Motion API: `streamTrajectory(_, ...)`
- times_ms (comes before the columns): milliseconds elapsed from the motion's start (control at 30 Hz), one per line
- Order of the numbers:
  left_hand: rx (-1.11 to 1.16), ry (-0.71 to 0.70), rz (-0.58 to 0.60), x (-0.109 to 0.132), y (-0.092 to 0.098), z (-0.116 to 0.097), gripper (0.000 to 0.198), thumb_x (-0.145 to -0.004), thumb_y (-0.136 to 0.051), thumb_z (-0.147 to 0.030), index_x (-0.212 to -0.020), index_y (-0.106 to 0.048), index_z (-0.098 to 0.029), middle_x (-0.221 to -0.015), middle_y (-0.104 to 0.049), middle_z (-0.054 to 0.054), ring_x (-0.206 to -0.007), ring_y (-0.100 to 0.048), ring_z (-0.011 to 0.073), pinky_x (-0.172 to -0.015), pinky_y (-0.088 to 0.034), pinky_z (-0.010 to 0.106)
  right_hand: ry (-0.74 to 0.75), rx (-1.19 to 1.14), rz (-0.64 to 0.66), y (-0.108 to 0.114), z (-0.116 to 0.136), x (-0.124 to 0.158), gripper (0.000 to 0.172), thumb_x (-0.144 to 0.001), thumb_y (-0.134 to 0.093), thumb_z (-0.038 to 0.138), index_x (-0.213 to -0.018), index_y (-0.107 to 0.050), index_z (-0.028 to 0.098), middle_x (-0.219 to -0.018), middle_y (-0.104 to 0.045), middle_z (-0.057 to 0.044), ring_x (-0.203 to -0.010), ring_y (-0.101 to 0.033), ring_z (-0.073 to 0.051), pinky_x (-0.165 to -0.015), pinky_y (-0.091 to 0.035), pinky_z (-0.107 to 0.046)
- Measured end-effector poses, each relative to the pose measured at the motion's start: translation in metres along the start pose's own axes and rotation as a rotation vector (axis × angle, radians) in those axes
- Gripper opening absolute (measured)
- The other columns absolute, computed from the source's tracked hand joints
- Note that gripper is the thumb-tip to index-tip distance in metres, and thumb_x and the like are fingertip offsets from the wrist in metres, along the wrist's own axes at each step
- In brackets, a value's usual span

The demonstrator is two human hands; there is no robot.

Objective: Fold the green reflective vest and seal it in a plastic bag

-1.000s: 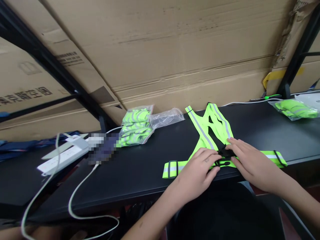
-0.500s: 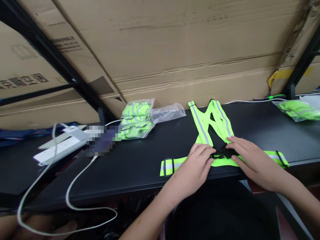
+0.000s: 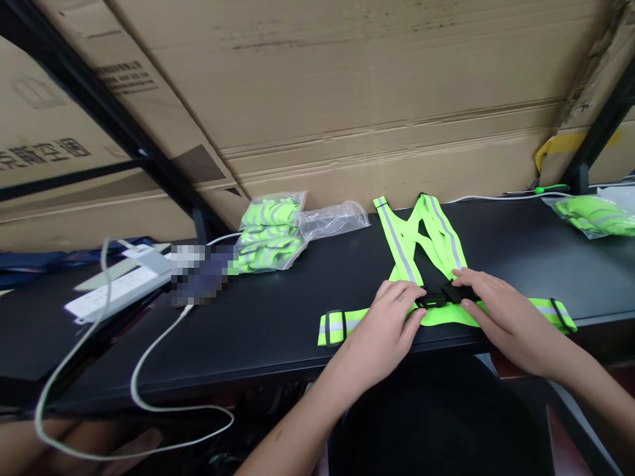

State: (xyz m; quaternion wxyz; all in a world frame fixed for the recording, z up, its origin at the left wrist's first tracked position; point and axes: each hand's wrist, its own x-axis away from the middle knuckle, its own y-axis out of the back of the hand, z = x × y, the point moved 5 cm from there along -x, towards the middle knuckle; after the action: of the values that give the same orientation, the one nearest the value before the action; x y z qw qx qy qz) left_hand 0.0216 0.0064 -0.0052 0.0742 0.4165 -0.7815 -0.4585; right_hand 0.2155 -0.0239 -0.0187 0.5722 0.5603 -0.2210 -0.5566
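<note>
A neon-yellow reflective vest [image 3: 403,248] with grey stripes lies spread on the black table, its straps crossing at the back and its waist belt along the front edge. My left hand [image 3: 389,314] grips the left half of the black buckle [image 3: 432,301] between thumb and fingers. From the other side, my right hand [image 3: 493,304] is closed on the buckle's right half [image 3: 459,293]. Both halves sit close together over the belt; whether they are locked I cannot tell. A black slider [image 3: 335,327] shows near the belt's left end.
Bagged neon vests [image 3: 272,235] lie at the back beside a clear plastic bag [image 3: 335,220]. Another bagged vest [image 3: 595,215] is at far right, near a green-handled tool [image 3: 550,190]. A white power strip [image 3: 116,291] and looping cable [image 3: 143,370] occupy the left. Cardboard [image 3: 377,86] stands behind.
My hands have shifted slightly, and the two buckle halves now lie more level and in line with each other. The vest has stayed in place.
</note>
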Motion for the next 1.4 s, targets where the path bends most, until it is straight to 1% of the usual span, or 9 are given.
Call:
streamTrajectory(200, -0.027, -0.004, -0.007, -0.001, 0.000, -0.001, 0.025, -0.103, -0.047, -0.022, -0.126, -0.057, -0.021, -0.125, -0.061, 0.006, -0.121, -0.052, 0.0227, -0.106, -0.047, 0.041, 0.028, 0.053, 0.014, -0.005, 0.007, -0.002, 0.033, -0.102, -0.037, 0.033, -0.125, -0.056, 0.019, -0.140, -0.061, -0.012, -0.134, -0.052, -0.029, -0.109, -0.044, -0.056)
streamTrajectory(333, -0.032, 0.005, -0.018, -0.001, 0.000, 0.000, 0.026, -0.103, -0.047, -0.022, -0.126, -0.057, -0.019, -0.125, -0.062, 0.007, -0.120, -0.053, 0.0230, -0.108, -0.046, 0.044, -0.001, 0.026, 0.009, -0.003, 0.006, -0.002, 0.033, -0.102, -0.037, 0.033, -0.125, -0.056, 0.019, -0.138, -0.062, -0.013, -0.133, -0.054, -0.030, -0.107, -0.046, -0.056)
streamTrajectory(500, -0.031, 0.003, -0.032, -0.002, 0.002, 0.000, 0.025, -0.103, -0.047, -0.023, -0.125, -0.059, -0.021, -0.123, -0.064, 0.006, -0.118, -0.056, 0.0224, -0.107, -0.046, 0.043, -0.037, -0.001, -0.013, -0.001, 0.001, -0.001, 0.036, -0.101, -0.036, 0.035, -0.128, -0.055, 0.020, -0.133, -0.065, -0.013, -0.129, -0.057, -0.031, -0.101, -0.051, -0.054)
streamTrajectory(700, -0.011, 0.006, -0.035, -0.003, 0.001, 0.000, 0.026, -0.102, -0.048, -0.023, -0.125, -0.060, -0.020, -0.122, -0.064, 0.006, -0.116, -0.055, 0.0226, -0.105, -0.046, 0.042, -0.015, 0.049, 0.010, -0.007, 0.007, -0.003, 0.033, -0.102, -0.037, 0.033, -0.125, -0.056, 0.018, -0.139, -0.061, -0.013, -0.133, -0.053, -0.030, -0.108, -0.045, -0.055)
streamTrajectory(833, 0.003, 0.001, -0.049, -0.002, 0.001, 0.001, 0.026, -0.102, -0.048, -0.023, -0.125, -0.060, -0.020, -0.121, -0.064, 0.006, -0.116, -0.055, 0.0226, -0.103, -0.048, 0.040, 0.012, 0.056, 0.027, -0.007, 0.010, -0.003, 0.033, -0.102, -0.036, 0.033, -0.125, -0.055, 0.018, -0.139, -0.061, -0.013, -0.133, -0.053, -0.029, -0.108, -0.044, -0.055)
streamTrajectory(1100, 0.006, 0.008, -0.065, -0.002, 0.002, 0.001, 0.026, -0.103, -0.047, -0.023, -0.124, -0.061, -0.020, -0.122, -0.065, 0.007, -0.115, -0.058, 0.0226, -0.107, -0.045, 0.044, -0.079, -0.006, -0.010, -0.003, 0.000, -0.002, 0.036, -0.102, -0.036, 0.035, -0.129, -0.053, 0.018, -0.134, -0.064, -0.013, -0.126, -0.058, -0.029, -0.103, -0.049, -0.054)
streamTrajectory(1233, 0.008, 0.000, -0.069, -0.002, 0.002, 0.001, 0.025, -0.102, -0.047, -0.022, -0.123, -0.061, -0.020, -0.121, -0.066, 0.007, -0.114, -0.058, 0.0230, -0.105, -0.046, 0.045, -0.031, 0.023, -0.019, -0.006, 0.005, -0.003, 0.035, -0.101, -0.036, 0.032, -0.127, -0.055, 0.018, -0.132, -0.064, -0.014, -0.127, -0.058, -0.032, -0.104, -0.046, -0.058)
streamTrajectory(1400, 0.014, -0.015, -0.084, -0.003, 0.001, 0.001, 0.025, -0.101, -0.050, -0.021, -0.121, -0.065, -0.019, -0.119, -0.067, 0.007, -0.113, -0.058, 0.0230, -0.100, -0.050, 0.042, 0.024, 0.064, 0.002, -0.009, 0.009, -0.006, 0.035, -0.102, -0.034, 0.029, -0.128, -0.054, 0.015, -0.133, -0.064, -0.016, -0.129, -0.056, -0.031, -0.104, -0.048, -0.056)
